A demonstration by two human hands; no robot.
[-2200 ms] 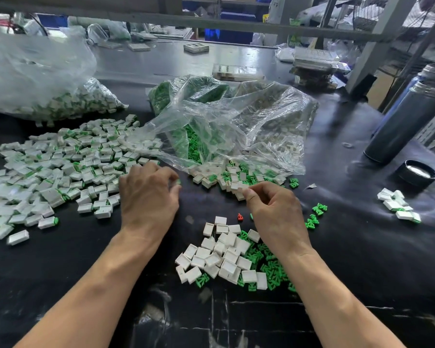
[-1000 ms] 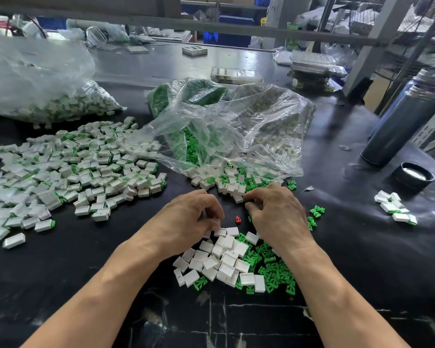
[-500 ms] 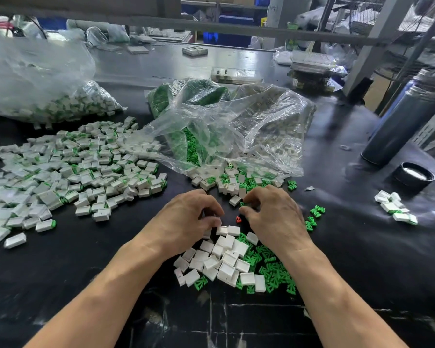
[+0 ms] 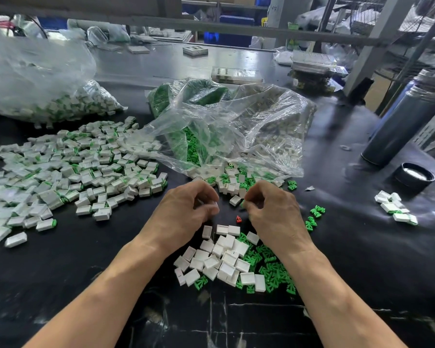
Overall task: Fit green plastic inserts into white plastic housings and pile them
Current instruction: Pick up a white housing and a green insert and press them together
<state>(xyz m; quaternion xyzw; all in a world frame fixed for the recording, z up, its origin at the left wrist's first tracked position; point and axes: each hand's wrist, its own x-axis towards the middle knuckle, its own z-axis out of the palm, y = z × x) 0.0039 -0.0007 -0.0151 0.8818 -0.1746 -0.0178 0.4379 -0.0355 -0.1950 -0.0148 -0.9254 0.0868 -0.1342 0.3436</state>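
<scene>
White housing (image 4: 214,205) pinched in your left hand (image 4: 186,212), green insert (image 4: 242,204) pinched in your right hand (image 4: 274,212), both mid-worktop, assembled pile (image 4: 68,169) toward the left edge.

A small heap of empty white housings (image 4: 221,262) lies near the table's front edge, loose green inserts (image 4: 271,270) jumbled against its right side. A broad pile of assembled pieces (image 4: 68,169), white with green ends showing, spreads flat at the left. A white housing (image 4: 214,205) sits pinched in curled fingers above the heap; a green insert (image 4: 242,203), seemingly, faces it.
</scene>
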